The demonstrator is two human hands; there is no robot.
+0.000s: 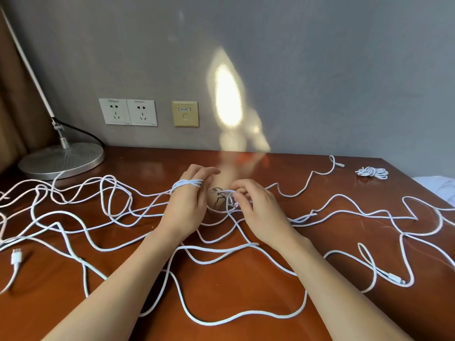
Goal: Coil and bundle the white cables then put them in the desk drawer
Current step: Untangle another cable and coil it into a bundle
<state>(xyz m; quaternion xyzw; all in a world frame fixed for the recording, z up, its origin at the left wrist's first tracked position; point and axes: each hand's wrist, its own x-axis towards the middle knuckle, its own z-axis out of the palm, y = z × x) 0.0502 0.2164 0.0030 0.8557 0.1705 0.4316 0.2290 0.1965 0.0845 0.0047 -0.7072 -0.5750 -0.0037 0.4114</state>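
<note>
Cable sorting at a brown desk (234, 286): my left hand (187, 205) reaches away from me, fingers nearly straight, with several turns of white cable (188, 184) wound round them. The loops run left to right, crosswise to the fingers. My right hand (258, 210), just beside it, curls its fingertips in a narrow pinch on a thin white strand; I cannot tell whether it belongs to the same cable. Between my hands a round pale fitting (215, 201) sits in the desktop.

The loose cables (221, 246) sprawl in long bends over the whole surface, stretched mostly side to side and passing under both forearms. A white plug (16, 258) near the left edge points away from me. One coiled bundle (371, 173) lies well apart at the far right, its long axis side to side. A lamp base (61, 158) stands at the far left, below the wall sockets (128, 112).
</note>
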